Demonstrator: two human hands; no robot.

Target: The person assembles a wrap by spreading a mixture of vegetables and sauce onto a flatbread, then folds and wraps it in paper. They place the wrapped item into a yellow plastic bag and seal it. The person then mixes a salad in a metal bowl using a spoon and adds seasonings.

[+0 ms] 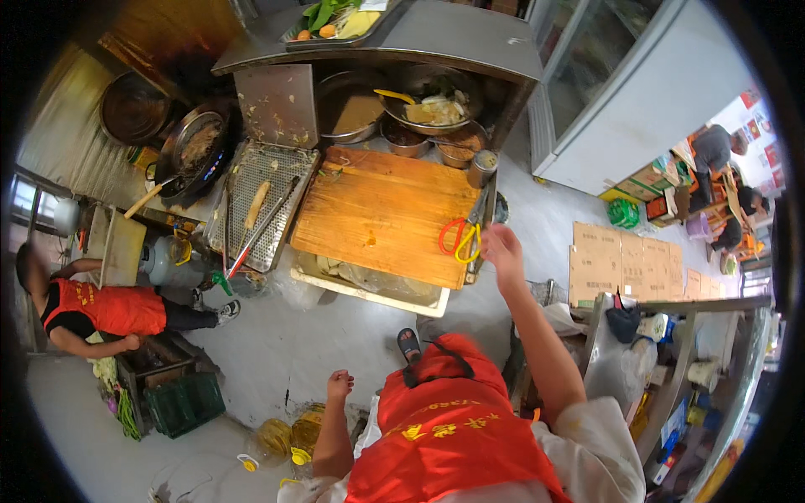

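Observation:
My right hand (503, 251) is raised at the right edge of a wooden cutting board (377, 210), fingers apart and slightly blurred, with nothing visible in it. Just left of its fingers lies a pair of scissors (464, 236) with one red and one yellow handle, blades towards the far right corner of the board. A lidded jar (482, 168) stands by that corner. Well away from the board, my left hand (340, 383) hangs over the floor at my left, its fingers curled in with nothing seen in them.
Left of the board, tongs (261, 229) and a fried dough stick (257, 204) lie on a perforated metal tray (277, 166). Beyond is a wok (195, 151) on a stove. A co-worker in a red apron (107, 308) stands at the left. Oil jugs (273, 434) sit on the floor.

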